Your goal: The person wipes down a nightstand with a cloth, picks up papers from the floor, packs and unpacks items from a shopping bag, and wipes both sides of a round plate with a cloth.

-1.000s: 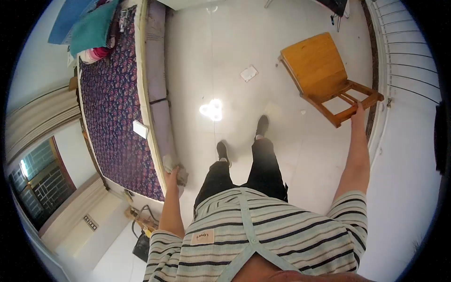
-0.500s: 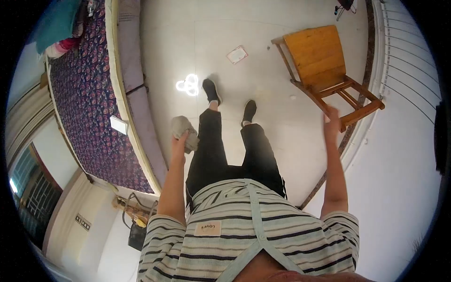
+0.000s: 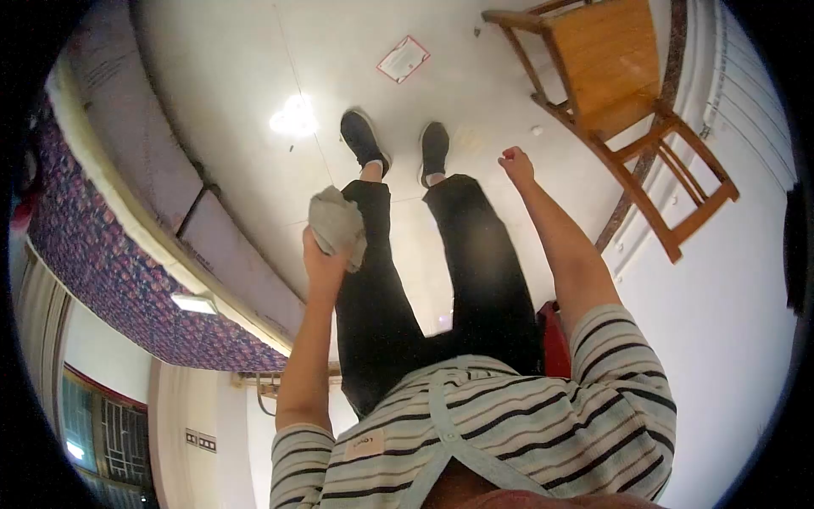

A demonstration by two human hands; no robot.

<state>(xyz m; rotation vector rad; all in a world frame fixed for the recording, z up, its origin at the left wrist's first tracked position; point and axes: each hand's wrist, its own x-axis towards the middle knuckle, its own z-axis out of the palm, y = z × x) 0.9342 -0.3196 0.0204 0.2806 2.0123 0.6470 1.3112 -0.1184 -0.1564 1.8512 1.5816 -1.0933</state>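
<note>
My left hand (image 3: 322, 267) is closed around a bunched grey cloth (image 3: 332, 222), held out in front of my left thigh. Part of the cloth hangs beside the fingers. Off to the right, my right hand (image 3: 516, 165) is in the air over the floor, its fingers curled in with nothing visible in them. Nearest to it is a wooden chair (image 3: 610, 68), which stands apart from the hand.
A white card with a red border (image 3: 404, 59) lies on the pale floor (image 3: 229, 93) ahead of my shoes. Along the left runs a bed with a purple patterned cover (image 3: 110, 254), and a small white object (image 3: 194, 303) rests on it. Something red (image 3: 554, 342) shows behind my right leg.
My right hand has come away from the chair and moved left, its fingers now curled. The left hand still holds the cloth. The view has turned, and the chair appears farther up and right.
</note>
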